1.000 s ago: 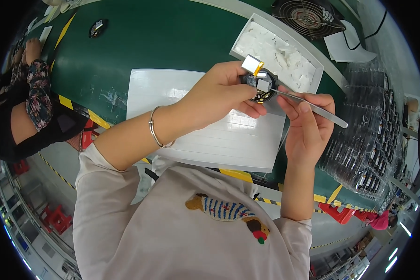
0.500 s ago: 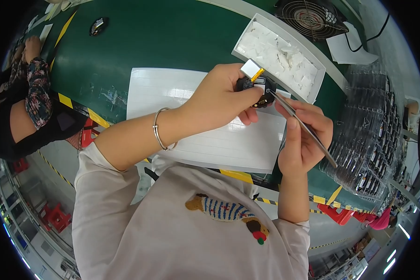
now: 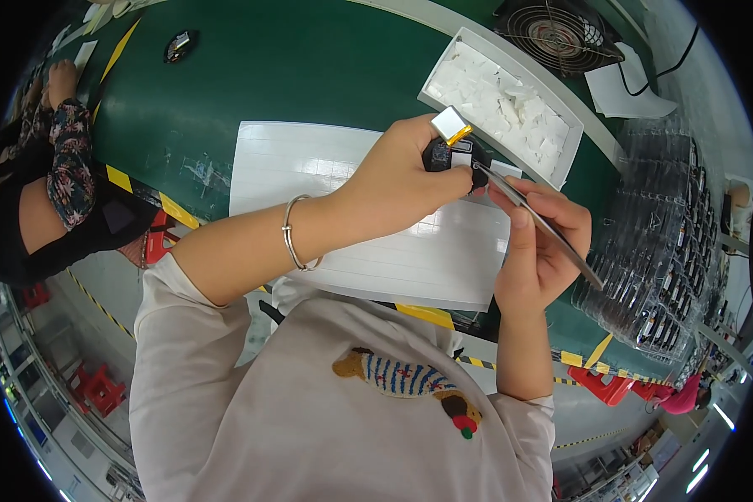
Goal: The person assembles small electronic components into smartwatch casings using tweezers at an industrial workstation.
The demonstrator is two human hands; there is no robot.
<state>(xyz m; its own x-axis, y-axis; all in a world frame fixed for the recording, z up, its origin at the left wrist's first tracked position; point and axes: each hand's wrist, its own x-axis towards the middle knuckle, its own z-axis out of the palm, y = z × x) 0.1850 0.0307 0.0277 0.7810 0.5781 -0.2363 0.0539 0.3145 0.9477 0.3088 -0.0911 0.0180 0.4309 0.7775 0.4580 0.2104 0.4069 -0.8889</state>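
Observation:
My left hand [image 3: 406, 171] is closed round a small black electronic device [image 3: 437, 156], its thumb across the near side. A silver pouch battery with a yellow edge [image 3: 450, 125] stands up at the device's far side. In my right hand [image 3: 540, 238] I pinch metal tweezers [image 3: 546, 226], slanting down to the right. Their tips touch or nearly touch the device's right part, near a small white patch; the exact contact is too small to tell. Under both hands lies a sheet of white, grid-lined paper [image 3: 376, 268].
A white box of paper scraps [image 3: 510, 100] stands beyond my hands, with a black fan [image 3: 554, 35] behind it. Stacked clear plastic trays [image 3: 657, 243] hold several parts at right. Another black device [image 3: 180, 46] lies far left on the green table [image 3: 293, 63]. A co-worker's arm [image 3: 69, 159] rests at left.
The device has turned slightly in my left hand, and that hand's fingers below it are now hidden. My right hand and the tweezers have shifted slightly left.

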